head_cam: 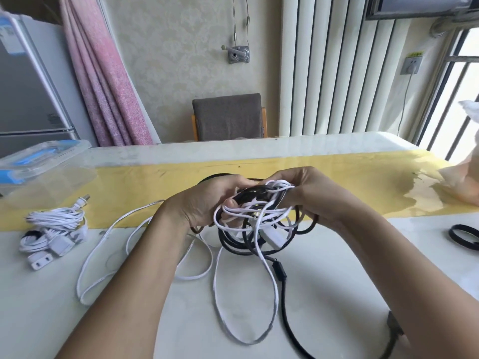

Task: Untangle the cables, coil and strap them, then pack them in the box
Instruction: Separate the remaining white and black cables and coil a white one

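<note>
Hands are seen, in the head view, clamped from both sides on a tangle of black and white cables [255,224], which is held just above the white desk [337,275]. The left hand [207,200] is curled round the tangle's left side, its thumb pressed onto the loops. The right hand [311,195] is hooked through the white loops at the upper right. The tangle lies directly between the two, so neither is nearer.

Its loose tails are dropped toward the person. A flat white cable [220,294] is spread in long loops on the desk, below and to the left. A thick black cable with a ferrite lump [283,288] is run off to the lower right. The coming pull is judged to turn on that near-far line, with the white loops to be drawn out of the black coil.

A coiled bundle of white cable with plugs [55,229] is laid well to the left, near a clear plastic box with blue latches [39,174]. A black loop strap [464,237] is seen at the right edge.

The desk is crossed by a glossy yellow band [363,177]. Behind it a grey-cushioned chair [229,116], a white ribbed radiator [337,73] and a pink curtain [103,73] are seen.
</note>
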`<state>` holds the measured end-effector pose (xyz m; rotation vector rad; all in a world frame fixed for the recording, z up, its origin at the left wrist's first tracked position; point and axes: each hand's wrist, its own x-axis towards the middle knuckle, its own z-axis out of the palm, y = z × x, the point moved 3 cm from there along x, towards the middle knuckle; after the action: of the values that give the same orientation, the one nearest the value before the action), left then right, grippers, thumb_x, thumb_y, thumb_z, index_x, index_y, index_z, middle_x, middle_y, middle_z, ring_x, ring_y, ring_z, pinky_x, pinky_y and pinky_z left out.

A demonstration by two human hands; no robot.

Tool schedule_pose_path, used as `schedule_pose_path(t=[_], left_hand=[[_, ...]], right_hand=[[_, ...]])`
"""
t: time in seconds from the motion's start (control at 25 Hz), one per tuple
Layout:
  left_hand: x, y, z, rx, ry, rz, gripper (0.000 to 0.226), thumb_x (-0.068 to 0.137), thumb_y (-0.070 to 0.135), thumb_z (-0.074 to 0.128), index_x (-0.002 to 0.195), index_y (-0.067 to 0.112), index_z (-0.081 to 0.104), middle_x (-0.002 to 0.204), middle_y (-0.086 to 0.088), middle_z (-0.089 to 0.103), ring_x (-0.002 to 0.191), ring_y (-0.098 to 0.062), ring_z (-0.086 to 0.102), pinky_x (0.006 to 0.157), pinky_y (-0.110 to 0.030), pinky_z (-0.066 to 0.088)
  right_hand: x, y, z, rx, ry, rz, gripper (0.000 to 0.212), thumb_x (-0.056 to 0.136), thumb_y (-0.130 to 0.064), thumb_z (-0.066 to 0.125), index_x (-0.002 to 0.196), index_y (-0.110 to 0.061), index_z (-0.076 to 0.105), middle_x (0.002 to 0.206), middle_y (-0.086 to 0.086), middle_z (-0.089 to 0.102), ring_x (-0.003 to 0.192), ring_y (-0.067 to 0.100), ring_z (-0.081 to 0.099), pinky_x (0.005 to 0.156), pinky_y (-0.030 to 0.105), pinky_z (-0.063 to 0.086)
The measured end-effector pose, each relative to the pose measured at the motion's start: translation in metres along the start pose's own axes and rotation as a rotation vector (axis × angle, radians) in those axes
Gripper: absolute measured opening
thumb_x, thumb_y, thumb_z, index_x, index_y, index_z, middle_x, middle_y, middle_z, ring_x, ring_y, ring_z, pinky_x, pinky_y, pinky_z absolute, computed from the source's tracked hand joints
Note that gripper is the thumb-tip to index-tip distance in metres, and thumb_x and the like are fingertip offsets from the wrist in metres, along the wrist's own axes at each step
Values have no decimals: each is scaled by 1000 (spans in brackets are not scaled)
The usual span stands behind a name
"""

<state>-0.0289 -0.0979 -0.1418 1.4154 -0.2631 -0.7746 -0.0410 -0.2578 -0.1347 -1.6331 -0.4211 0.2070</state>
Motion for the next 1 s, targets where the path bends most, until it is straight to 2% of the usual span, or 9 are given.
schedule_pose_path(t=[0.08,0.16,0.28,0.44,0.56,0.64,0.76,0.88,1.0], left_hand=[[2,1,3,273,-56,112,33,62,43,82,59,16,63,52,2,46,43,-6,40,43,-11,34],[9,0,2,451,-2,208,36,57,25,87,75,5,62,67,-6,49,59,-12,46,54,-15,38],[14,4,-6,294,197,310,36,62,0,73,94,-5,59,74,-7,63,68,-14,59,58,-18,48],[19,5,-14,1,290,345,33,69,10,66,99,-4,67,84,-13,70,70,-18,66,64,-22,56],[21,5,-6,8,288,330,25,76,24,61,80,2,69,71,-7,64,61,-11,58,57,-18,52],[21,5,-4,-33,300,309,32,77,34,60,90,5,66,73,-3,62,64,-11,57,61,-20,50],[20,6,1,-205,283,279,33,79,34,58,98,9,70,87,-7,66,76,-19,62,78,-32,50],[21,4,15,-287,305,295,37,88,28,50,68,11,75,66,-6,68,55,-16,65,57,-21,53],[18,1,21,-369,342,355,31,83,21,48,61,9,66,47,-3,60,36,-12,57,37,-12,42]], right_hand=[[-2,4,-6,144,-61,56,34,66,20,53,70,-7,72,69,9,68,62,19,65,57,22,53],[-3,7,-15,271,-66,91,34,62,15,50,75,-8,73,74,10,70,63,18,67,57,22,54],[0,12,-25,394,-39,105,41,60,14,47,92,-4,67,78,8,71,64,16,69,56,20,54],[0,6,-25,486,-3,39,44,74,27,43,93,-7,65,80,7,72,66,15,69,56,19,55],[-3,0,-29,180,109,-63,42,65,21,63,86,-15,69,77,3,65,66,18,61,59,24,52],[-6,-5,-28,-187,280,-184,38,63,13,74,84,-19,67,65,-5,52,60,14,47,55,27,42],[-14,-14,-15,-308,439,-425,36,60,10,75,79,-17,61,62,8,53,57,26,41,53,31,36],[-18,-21,-9,-229,435,-457,28,64,2,80,77,-18,66,72,6,66,64,16,56,60,31,49],[-15,-24,-12,-3,168,-375,24,72,-3,76,93,-16,74,96,7,74,95,22,68,86,37,54]])
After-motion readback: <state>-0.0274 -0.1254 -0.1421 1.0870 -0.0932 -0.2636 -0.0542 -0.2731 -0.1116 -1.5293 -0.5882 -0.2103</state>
